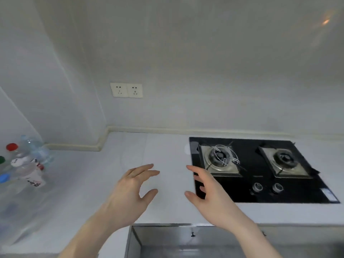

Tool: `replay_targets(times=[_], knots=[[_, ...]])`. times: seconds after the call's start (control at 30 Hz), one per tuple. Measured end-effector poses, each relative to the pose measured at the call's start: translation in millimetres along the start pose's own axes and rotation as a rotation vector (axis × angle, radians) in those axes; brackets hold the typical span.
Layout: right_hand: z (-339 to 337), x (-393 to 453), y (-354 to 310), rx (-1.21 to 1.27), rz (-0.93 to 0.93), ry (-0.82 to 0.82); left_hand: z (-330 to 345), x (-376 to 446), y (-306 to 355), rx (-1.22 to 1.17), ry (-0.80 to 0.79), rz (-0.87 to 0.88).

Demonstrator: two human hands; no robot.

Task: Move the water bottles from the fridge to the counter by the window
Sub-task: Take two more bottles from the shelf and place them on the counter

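Nearest the camera, a steel sink (186, 239) sat under the forearms. Above it both hands hovered over the bare counter (167, 146), holding nothing. The left hand (130, 190) was spread wide, fingers straight and thumb out. The right hand (206, 192) mirrored it, fingers loosely extended, its fingertips over the near left corner of the black hob (260, 190).

With both hands empty, the step in hand looked like going for more bottles. To do it well, the person would need to turn away from the counter, take each bottle round its body rather than by its cap, and stand the new ones beside the group without knocking it.

Farther off at the left edge stood the bottles (28, 162), a close cluster on the counter. They were clear plastic and blurred. One had a red cap (12, 146), another a blue one, and a green cap showed at the frame edge. A white label with red marking wrapped one of them. No window or fridge was in view, so whether this was the right spot could not be told.

On the far wall were two sockets (126, 90).
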State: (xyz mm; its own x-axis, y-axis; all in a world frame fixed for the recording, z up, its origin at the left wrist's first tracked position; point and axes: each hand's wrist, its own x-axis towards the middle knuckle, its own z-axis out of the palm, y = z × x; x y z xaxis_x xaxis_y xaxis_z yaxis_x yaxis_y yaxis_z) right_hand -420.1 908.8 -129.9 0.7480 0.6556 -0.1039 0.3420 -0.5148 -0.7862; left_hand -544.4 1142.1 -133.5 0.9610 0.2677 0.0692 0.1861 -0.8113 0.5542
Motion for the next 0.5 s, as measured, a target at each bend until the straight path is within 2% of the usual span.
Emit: replay_targets(times=[0.3, 0.33, 0.5], knots=[[-114.4, -93.5, 58.3, -0.015, 0.096, 0.289, 54.8, 55.1, 131.8, -0.058, -0.122, 0.322], [-139.8, -124.2, 75.9, -0.015, 0.128, 0.355, 73.7, 64.0, 170.7, -0.070, -0.146, 0.396], [-199.1, -196.1, 119.3, -0.040, 0.200, 0.485, 117.0, 73.2, 267.8, -0.088, -0.193, 0.568]])
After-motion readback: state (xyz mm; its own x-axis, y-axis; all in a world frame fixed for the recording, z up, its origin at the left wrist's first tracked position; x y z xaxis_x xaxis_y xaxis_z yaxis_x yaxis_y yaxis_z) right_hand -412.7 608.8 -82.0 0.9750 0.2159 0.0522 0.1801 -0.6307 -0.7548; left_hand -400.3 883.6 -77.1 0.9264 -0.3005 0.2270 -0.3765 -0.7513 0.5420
